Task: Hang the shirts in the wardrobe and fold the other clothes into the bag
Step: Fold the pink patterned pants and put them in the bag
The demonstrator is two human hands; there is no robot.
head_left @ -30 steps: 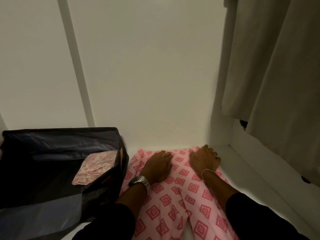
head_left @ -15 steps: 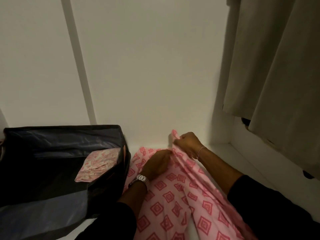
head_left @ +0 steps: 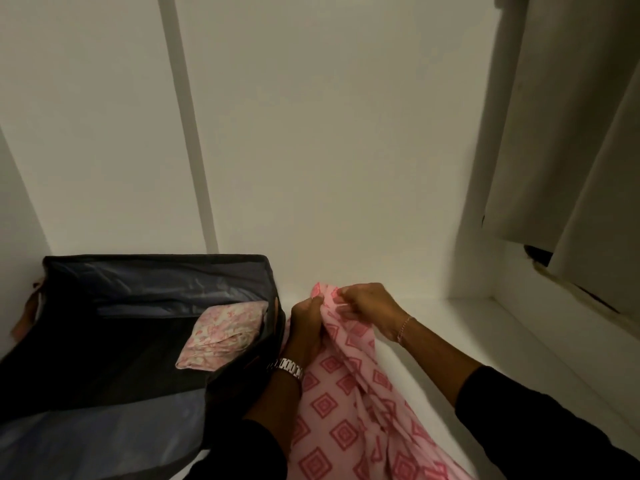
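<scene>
Pink diamond-print garment (head_left: 346, 410) is lying beside the open dark bag (head_left: 138, 341), both hands, left hand (head_left: 306, 327) and right hand (head_left: 369, 308), pinching its far edge; fold needs corners matched.

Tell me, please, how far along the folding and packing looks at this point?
One folded floral cloth already lies inside the open dark bag. In hand is the pink diamond-print garment: the left hand and the right hand both grip its bunched top edge, lifted off the white surface. It is not yet folded or bagged. No shirts or hangers are in view, so that part cannot be judged.
</scene>
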